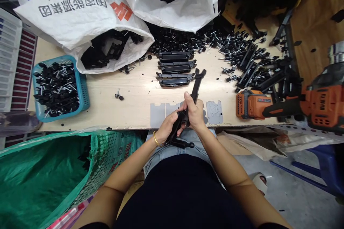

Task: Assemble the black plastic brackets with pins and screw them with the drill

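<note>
Both my hands meet at the table's front edge around a black plastic bracket with jointed arms (198,82). My left hand (166,127) is closed on its lower body, with a ball-tipped arm sticking out below. Higher up, my right hand (195,112) wraps the arm whose forked end points away from me. Fingers hide the joint between the hands. Just beyond lie several folded black brackets (176,68) in a stacked row. Under and beside my hands are grey pads (157,115) on the wooden table (129,109).
At left stands a blue basket (84,91) of black screw knobs. White sacks (80,21) lie along the back, near a heap of screw knobs (199,41). An orange cordless drill (319,105) rests at right. A green sack (40,175) hangs open at lower left; a blue stool (325,168) is lower right.
</note>
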A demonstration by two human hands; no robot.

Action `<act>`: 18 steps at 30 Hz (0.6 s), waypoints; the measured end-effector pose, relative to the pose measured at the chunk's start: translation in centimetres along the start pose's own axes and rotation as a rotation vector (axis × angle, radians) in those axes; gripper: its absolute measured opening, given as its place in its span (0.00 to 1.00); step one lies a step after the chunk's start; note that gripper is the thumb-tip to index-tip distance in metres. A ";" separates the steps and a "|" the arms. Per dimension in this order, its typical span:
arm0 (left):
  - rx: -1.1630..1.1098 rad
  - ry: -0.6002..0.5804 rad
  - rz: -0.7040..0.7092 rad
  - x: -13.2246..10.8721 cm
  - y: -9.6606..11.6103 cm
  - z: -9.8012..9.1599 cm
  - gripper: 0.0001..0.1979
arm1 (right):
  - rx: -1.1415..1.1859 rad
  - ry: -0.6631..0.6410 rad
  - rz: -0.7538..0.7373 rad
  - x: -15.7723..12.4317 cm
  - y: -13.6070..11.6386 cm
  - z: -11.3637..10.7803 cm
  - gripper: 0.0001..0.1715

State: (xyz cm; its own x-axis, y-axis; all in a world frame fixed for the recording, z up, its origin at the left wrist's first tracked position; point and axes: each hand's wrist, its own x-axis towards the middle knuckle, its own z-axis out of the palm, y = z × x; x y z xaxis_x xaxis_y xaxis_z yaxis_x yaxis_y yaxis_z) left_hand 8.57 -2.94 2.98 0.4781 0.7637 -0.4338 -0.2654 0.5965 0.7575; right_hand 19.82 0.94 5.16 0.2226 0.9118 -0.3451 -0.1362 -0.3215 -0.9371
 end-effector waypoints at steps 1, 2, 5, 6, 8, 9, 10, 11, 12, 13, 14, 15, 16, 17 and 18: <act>-0.018 0.020 0.002 0.0 0.0 0.1 0.41 | -0.026 -0.037 0.011 0.1 0.0 -0.1 0.32; -0.024 0.046 0.012 0.0 0.0 0.2 0.40 | -0.037 -0.048 0.012 0.2 0.0 0.0 0.32; 0.009 0.099 0.037 0.1 0.5 0.1 0.34 | 0.009 0.038 -0.035 -0.2 0.6 0.2 0.31; 0.024 0.098 0.036 0.1 0.7 -0.1 0.33 | 0.030 0.075 -0.058 -0.4 0.7 0.3 0.31; 0.033 0.079 0.024 0.2 0.8 -0.5 0.33 | 0.046 0.110 -0.101 -0.5 0.9 0.3 0.31; 0.021 0.067 0.019 0.2 0.7 -0.6 0.34 | 0.029 0.089 -0.102 -0.4 0.8 0.3 0.31; -0.001 0.055 0.014 0.2 0.5 -0.6 0.34 | -0.003 0.039 -0.083 -0.1 0.6 0.1 0.31; -0.030 0.046 0.012 0.2 0.3 -0.5 0.34 | -0.041 -0.028 -0.051 0.1 0.5 0.0 0.32; -0.058 0.044 0.015 0.2 0.0 -0.4 0.34 | -0.076 -0.094 -0.018 0.4 0.3 0.0 0.33; -0.079 0.048 0.022 0.2 -0.2 -0.3 0.33 | -0.099 -0.139 0.003 0.5 0.2 0.0 0.33; -0.091 0.064 0.033 0.3 -0.3 -0.1 0.33 | -0.101 -0.140 0.002 0.6 0.2 0.0 0.33; -0.092 0.090 0.046 0.4 -0.4 0.0 0.34 | -0.083 -0.101 -0.020 0.6 0.2 0.1 0.33; -0.083 0.119 0.061 0.5 -0.4 0.1 0.34 | -0.051 -0.038 -0.057 0.5 0.3 0.3 0.33; -0.069 0.142 0.073 0.6 -0.4 0.1 0.34 | -0.015 0.028 -0.095 0.3 0.5 0.4 0.32; -0.057 0.151 0.079 0.6 -0.3 0.1 0.34 | 0.013 0.083 -0.125 0.2 0.7 0.5 0.32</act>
State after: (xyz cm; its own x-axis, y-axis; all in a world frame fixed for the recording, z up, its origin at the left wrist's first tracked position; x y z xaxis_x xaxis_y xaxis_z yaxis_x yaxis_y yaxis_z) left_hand 9.02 -2.65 2.52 0.3238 0.8348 -0.4452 -0.3461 0.5425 0.7655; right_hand 19.32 1.06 4.50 0.3172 0.9203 -0.2291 -0.1143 -0.2027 -0.9725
